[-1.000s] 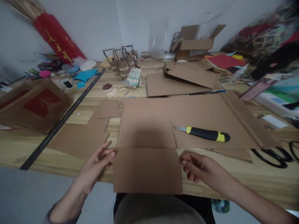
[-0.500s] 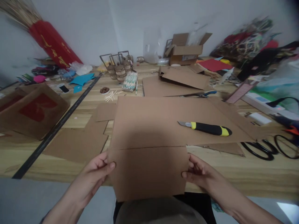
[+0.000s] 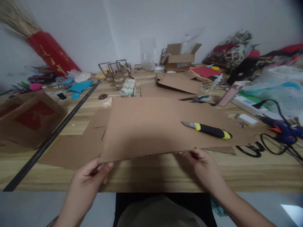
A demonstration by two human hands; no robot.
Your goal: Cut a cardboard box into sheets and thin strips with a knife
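Observation:
A large brown cardboard sheet [image 3: 151, 126] lies on the wooden table [image 3: 248, 173], its near edge raised off the wood. My left hand [image 3: 91, 176] pinches the sheet's near left corner, thumb on top. My right hand [image 3: 201, 164] grips the near edge further right, fingers curled under it. A yellow and black utility knife [image 3: 208, 130] with its blade out rests on the sheet's right part.
Black scissors [image 3: 251, 149] and a blue glue gun [image 3: 284, 132] lie at the right. More cardboard pieces [image 3: 75, 149] sit left and behind, beside a long black ruler [image 3: 47, 142]. An open box [image 3: 178, 58], small baskets [image 3: 115, 77] and craft clutter fill the back.
Both hands took hold of the sheet's near flap, which hung over the table edge, and folded it under. The near edge now stands lifted off the table. The view shifted right.

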